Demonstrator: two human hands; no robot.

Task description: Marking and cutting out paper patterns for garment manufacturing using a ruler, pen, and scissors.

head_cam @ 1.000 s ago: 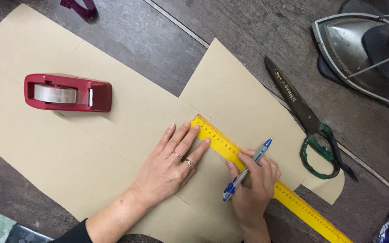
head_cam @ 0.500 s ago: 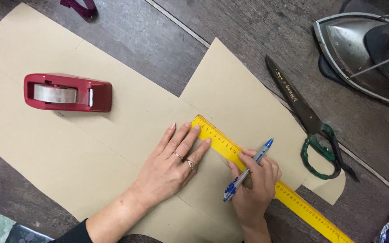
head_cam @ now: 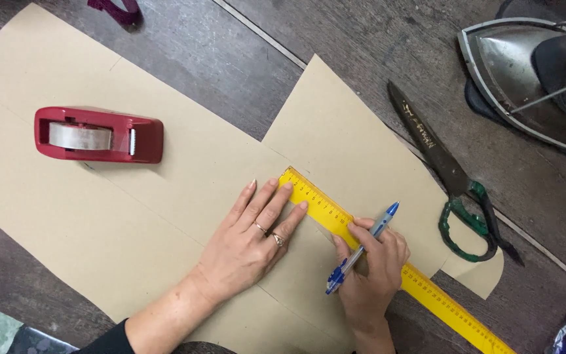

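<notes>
left hand (head_cam: 247, 246) flat on the brown paper (head_cam: 132, 223), palm down, fingers spread a little and stretched out, two rings on them. fingertips touching or just short of the near end of the yellow ruler (head_cam: 322, 208); cannot tell whether pressing on it. nothing gripped, only resting on the paper.

right hand (head_cam: 375, 272) curled, fingers drawn together, pinching a blue pen (head_cam: 359, 249) between thumb and forefingers. pen tilted, capped end up toward the far right, other end down toward the near left; hard to tell whether the tip meets the paper. hand lying across the middle of the ruler, covering a stretch of it, knuckles over its edge.

ruler lying slantwise on the paper, from the middle of the sheet down to the near right corner of the table (head_cam: 361, 39), its far end past the paper's edge and onto bare dark wood.

paper spread over most of the table's left and middle, a second sheet peaking toward the far edge, overlapping the first.

red tape dispenser (head_cam: 98, 134) standing on the paper toward the left edge, well apart from both hands. large scissors (head_cam: 450, 180) with green handles lying right of the paper, blades pointing to the far edge, handles partly on the paper's rounded corner. metal iron (head_cam: 525, 78) at the far right corner. dark red strap (head_cam: 116, 10) at the far edge, cut off by the frame.
</notes>
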